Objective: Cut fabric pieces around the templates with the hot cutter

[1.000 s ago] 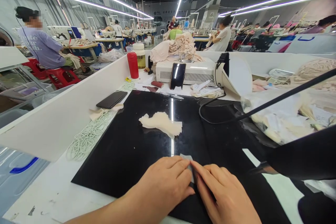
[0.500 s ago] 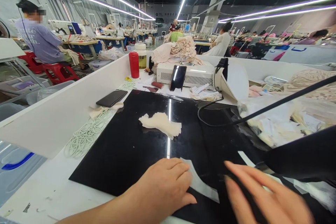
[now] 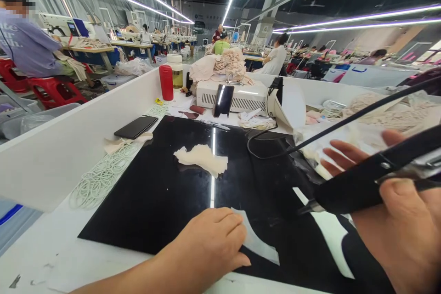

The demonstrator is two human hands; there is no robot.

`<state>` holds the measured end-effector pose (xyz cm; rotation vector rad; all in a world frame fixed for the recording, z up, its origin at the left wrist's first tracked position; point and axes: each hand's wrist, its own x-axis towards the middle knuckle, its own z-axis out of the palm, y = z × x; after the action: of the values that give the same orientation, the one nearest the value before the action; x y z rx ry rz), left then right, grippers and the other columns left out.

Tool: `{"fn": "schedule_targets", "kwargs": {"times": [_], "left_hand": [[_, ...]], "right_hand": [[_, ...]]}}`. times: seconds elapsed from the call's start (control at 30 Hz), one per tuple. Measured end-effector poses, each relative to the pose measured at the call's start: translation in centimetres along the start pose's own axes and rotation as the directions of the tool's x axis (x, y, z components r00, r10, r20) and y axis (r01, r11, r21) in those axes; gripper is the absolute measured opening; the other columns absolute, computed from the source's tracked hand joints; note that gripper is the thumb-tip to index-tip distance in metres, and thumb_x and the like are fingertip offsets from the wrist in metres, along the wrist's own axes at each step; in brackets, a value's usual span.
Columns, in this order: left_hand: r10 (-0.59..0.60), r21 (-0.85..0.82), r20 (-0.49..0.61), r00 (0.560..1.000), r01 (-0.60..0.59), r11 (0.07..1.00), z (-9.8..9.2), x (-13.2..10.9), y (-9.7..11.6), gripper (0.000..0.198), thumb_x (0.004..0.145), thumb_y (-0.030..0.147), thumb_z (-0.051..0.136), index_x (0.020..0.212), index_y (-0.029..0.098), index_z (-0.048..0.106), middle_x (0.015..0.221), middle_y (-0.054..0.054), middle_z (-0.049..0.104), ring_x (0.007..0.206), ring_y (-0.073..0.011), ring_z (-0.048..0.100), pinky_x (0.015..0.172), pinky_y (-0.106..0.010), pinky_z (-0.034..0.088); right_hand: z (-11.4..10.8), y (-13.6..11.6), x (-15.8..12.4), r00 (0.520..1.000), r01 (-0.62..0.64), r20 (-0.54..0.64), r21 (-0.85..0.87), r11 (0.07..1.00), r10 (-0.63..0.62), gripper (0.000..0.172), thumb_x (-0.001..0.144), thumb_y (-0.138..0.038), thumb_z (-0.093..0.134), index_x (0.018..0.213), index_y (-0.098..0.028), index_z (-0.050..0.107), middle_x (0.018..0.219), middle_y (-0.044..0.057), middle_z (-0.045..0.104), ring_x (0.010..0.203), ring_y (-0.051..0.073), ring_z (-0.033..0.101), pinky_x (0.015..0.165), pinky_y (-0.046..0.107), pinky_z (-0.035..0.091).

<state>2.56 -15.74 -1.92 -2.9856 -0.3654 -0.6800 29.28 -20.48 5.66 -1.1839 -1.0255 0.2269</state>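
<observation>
Near the front of a glossy black board [image 3: 144, 197], my left hand [image 3: 215, 239] rests palm down with curled fingers pressing on a curved, translucent whitish piece [image 3: 260, 243]. Part of that piece is under the hand. On the right, my right hand [image 3: 396, 225] has hold of a black handheld tool [image 3: 358, 183] with a pointed metal tip. The thumb lies over its body, while the fingers stretch out beyond it. Under the tip lies a pale curved strip [image 3: 332, 239]. A crumpled cream fabric piece [image 3: 203, 158] lies mid-board.
A black cable [image 3: 330, 126] loops over the board's right side. Pale green cord [image 3: 99, 183] and a black phone [image 3: 136, 127] lie at left. Behind are a red bottle [image 3: 166, 82], a propped phone [image 3: 223, 101] and a white box [image 3: 248, 96] bearing fabric. Plastic bags [image 3: 313, 138] lie at right.
My right hand has moved up and right and taken hold of the black tool. The pale strip at right now shows more fully. My left hand stays on the curved piece.
</observation>
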Motion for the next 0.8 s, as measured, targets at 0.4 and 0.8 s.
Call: {"fn": "schedule_targets", "kwargs": {"times": [0.4, 0.8], "left_hand": [[-0.056, -0.135, -0.024, 0.998, 0.052, 0.989, 0.3, -0.4, -0.5, 0.038, 0.096, 0.046, 0.066, 0.116, 0.013, 0.063, 0.124, -0.005, 0.070, 0.113, -0.0195, 0.064, 0.102, -0.030, 0.051], [-0.031, -0.118, -0.080, 0.996, 0.021, 0.993, 0.3, -0.3, -0.6, 0.034, 0.101, 0.043, 0.058, 0.111, 0.012, 0.066, 0.120, -0.004, 0.071, 0.113, -0.0180, 0.064, 0.105, -0.027, 0.048]], "right_hand": [[7.7, -1.4, -3.6, 1.000, 0.002, 0.023, 0.267, 0.964, -0.009, 0.044, 0.086, -0.038, 0.076, 0.125, -0.031, 0.056, 0.087, -0.001, 0.062, 0.068, 0.018, 0.061, 0.063, 0.037, 0.056], [9.5, 0.0, -4.6, 0.998, -0.011, 0.058, 0.315, 0.949, -0.007, 0.045, 0.090, -0.039, 0.074, 0.127, -0.030, 0.052, 0.090, -0.001, 0.063, 0.070, 0.016, 0.063, 0.063, 0.034, 0.058]]}}
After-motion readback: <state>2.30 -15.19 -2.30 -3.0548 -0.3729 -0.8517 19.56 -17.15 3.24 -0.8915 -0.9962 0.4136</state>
